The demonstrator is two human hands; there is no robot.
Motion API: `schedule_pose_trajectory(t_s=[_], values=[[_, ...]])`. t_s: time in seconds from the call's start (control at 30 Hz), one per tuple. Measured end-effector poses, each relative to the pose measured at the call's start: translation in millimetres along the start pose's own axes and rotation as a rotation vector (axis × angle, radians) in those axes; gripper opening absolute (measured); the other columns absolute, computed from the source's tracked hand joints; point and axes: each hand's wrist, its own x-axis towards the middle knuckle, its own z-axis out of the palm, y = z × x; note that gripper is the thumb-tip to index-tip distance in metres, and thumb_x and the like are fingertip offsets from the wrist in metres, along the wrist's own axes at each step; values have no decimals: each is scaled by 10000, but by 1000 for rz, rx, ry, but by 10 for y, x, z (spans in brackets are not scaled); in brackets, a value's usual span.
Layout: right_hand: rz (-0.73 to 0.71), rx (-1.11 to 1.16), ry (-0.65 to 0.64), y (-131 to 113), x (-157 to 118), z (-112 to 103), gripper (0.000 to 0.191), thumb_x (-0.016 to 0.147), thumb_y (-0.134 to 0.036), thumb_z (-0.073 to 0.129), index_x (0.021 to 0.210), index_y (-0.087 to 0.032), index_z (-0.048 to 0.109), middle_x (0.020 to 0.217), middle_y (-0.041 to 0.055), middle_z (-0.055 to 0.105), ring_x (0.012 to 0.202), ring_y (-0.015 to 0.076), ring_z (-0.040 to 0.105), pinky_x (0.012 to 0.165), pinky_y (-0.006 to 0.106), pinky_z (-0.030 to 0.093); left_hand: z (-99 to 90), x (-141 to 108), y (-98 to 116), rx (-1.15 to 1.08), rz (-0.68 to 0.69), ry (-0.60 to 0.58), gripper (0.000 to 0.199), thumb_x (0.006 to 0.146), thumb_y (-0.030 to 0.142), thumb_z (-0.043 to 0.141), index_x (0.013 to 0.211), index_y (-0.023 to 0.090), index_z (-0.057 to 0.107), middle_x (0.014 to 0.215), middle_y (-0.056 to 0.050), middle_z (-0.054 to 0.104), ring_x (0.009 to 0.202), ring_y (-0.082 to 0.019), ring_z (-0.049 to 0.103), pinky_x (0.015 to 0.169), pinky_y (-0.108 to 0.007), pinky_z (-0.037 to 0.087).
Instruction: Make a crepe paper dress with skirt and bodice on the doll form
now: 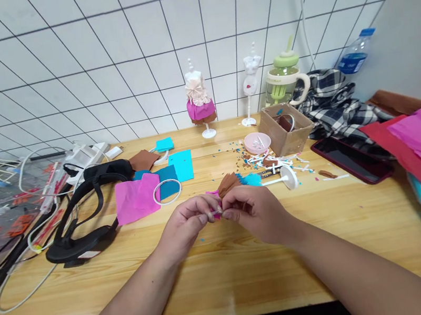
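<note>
My left hand (pixel 190 219) and my right hand (pixel 253 212) meet over the middle of the wooden table, fingertips pinched together. Between them is a small magenta paper piece (pixel 213 193), mostly hidden by the fingers. Both hands grip it from opposite sides. Just behind my right hand lies a fanned brown paper piece (pixel 228 182), next to a fringed blue paper piece (pixel 251 179). A white stand with a round base (pixel 289 177) lies on its side to the right of these. A white ring (pixel 167 191) rests partly on pink and teal paper to the left.
Two small mannequins, one dressed (pixel 198 95) and one white (pixel 251 74), stand by the wall. A cardboard box (pixel 288 129), pink dish (pixel 258 143) and scraps lie right of centre. A phone (pixel 350 159) is farther right; a black headset (pixel 83 241) sits left.
</note>
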Motion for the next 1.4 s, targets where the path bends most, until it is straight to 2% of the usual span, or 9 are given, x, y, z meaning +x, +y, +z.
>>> schedule_pose_trajectory(t_s=[0.1, 0.27, 0.33, 0.43, 0.5, 0.57, 0.7, 0.9, 1.4], values=[[-33, -74, -111, 1, 5, -61, 73, 787, -108, 638, 798, -175, 663, 713, -33, 623, 646, 94, 508, 601, 209, 362, -28, -5, 97, 365, 85, -62, 101, 750, 165, 611, 688, 221, 667, 782, -50, 667, 808, -226, 593, 781, -370, 450], [90, 32, -261, 42, 38, -128, 79, 800, -146, 610, 730, -181, 619, 634, -58, 545, 602, 87, 470, 551, 199, 340, -112, -16, 194, 923, 277, -63, 209, 678, 115, 645, 763, 282, 739, 780, -30, 720, 803, -246, 585, 848, -401, 405], [182, 159, -235, 68, 59, -150, 93, 818, -211, 604, 731, -181, 595, 626, -56, 541, 562, 82, 460, 517, 194, 345, -179, -10, 202, 971, 296, 2, 289, 715, 151, 666, 949, 299, 747, 901, -41, 733, 877, -258, 599, 892, -408, 399], [300, 364, -113, 94, 81, -179, 155, 847, -336, 590, 864, -183, 604, 732, -17, 634, 523, 79, 491, 462, 189, 365, -310, 20, 176, 1068, 225, 114, 597, 742, 270, 721, 1318, 299, 571, 1166, -83, 674, 1081, -298, 570, 979, -438, 374], [278, 409, -61, 92, 75, -182, 235, 845, -388, 605, 962, -185, 610, 843, 23, 683, 564, 91, 547, 475, 196, 404, -388, 47, 123, 1133, 146, 121, 722, 723, 364, 754, 1391, 283, 491, 1286, -107, 614, 1195, -333, 512, 1029, -479, 340], [164, 299, -53, 82, 50, -157, 263, 830, -398, 643, 987, -188, 623, 880, 36, 692, 625, 106, 577, 535, 212, 441, -434, 74, 46, 1147, 82, 77, 714, 727, 415, 748, 1380, 265, 501, 1341, -115, 586, 1237, -344, 491, 1048, -497, 329], [-109, -239, -181, 93, -12, -30, 147, 902, -277, 561, 978, -189, 651, 882, 41, 698, 773, 144, 611, 689, 250, 442, -426, 115, -103, 1169, -29, -33, 479, 827, 399, 640, 1275, 233, 602, 1256, -111, 656, 1139, -310, 586, 985, -460, 408], [-105, -812, -361, 222, -22, 135, 224, 919, -133, 445, 980, -211, 645, 866, 34, 677, 736, 151, 618, 538, 266, 300, -345, 152, -187, 1130, -34, 58, 323, 820, 302, 626, 1128, 233, 694, 1113, -90, 715, 1023, -280, 635, 917, -405, 462], [-48, -1002, -381, 223, -16, 247, 237, 888, -84, 446, 964, -196, 641, 872, 61, 657, 737, 160, 643, 479, 287, 212, -380, 164, -208, 849, -65, 74, 309, 797, 342, 662, 1082, 233, 706, 1098, -86, 699, 1021, -283, 613, 901, -394, 434]])
